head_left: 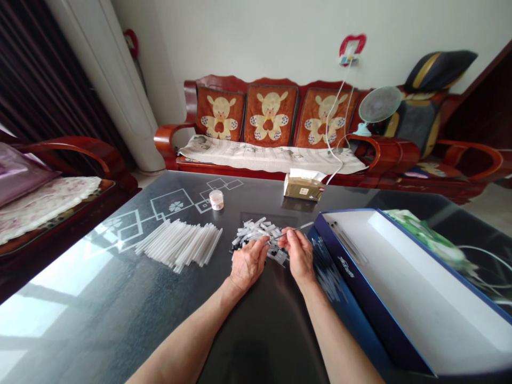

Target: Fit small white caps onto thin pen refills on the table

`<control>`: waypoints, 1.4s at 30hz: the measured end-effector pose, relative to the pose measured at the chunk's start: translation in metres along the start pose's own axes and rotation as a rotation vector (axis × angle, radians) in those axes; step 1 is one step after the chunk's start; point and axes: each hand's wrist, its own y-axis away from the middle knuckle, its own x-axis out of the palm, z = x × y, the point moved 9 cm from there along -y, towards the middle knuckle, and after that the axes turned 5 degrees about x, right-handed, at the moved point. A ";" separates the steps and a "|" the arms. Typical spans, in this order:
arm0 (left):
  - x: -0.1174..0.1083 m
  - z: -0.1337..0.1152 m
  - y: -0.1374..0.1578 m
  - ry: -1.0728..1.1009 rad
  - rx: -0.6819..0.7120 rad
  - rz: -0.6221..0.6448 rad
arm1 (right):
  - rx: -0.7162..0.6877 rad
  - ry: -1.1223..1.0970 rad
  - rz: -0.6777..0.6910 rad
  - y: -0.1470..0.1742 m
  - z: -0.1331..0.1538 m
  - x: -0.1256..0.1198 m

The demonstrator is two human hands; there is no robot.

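Observation:
Over a heap of small white and black pieces [256, 230], my two hands are close together. My right hand [300, 255] is closed in a pinch around a thin, translucent stick [307, 225], whose end sticks out past the fingers to the right. My left hand [248, 262] is also pinched, at the stick's left end; what lies between its fingertips is too small to make out. To the left of the heap lies a bundle of whitish, straw-like tubes [180, 242], side by side. Neither hand touches it.
A blue box with a white inside [416, 288] stands right of my right arm, with several thin sticks inside. Farther back on the dark table [132, 298] are a small round tub [216, 200] and a tissue pack [304, 186]. A green-and-white package [428, 234] lies beyond the box.

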 end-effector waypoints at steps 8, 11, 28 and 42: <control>0.000 0.001 0.001 -0.075 0.006 -0.004 | -0.024 0.087 0.059 0.008 0.008 0.010; -0.003 -0.003 0.001 -0.125 0.029 -0.011 | -0.094 0.104 0.077 0.012 0.013 0.015; -0.007 -0.009 0.001 -0.286 0.127 -0.053 | 0.118 -0.240 -0.052 -0.002 -0.014 0.004; -0.020 -0.001 0.001 -0.345 0.143 -0.154 | -0.045 0.219 0.172 0.010 0.014 0.025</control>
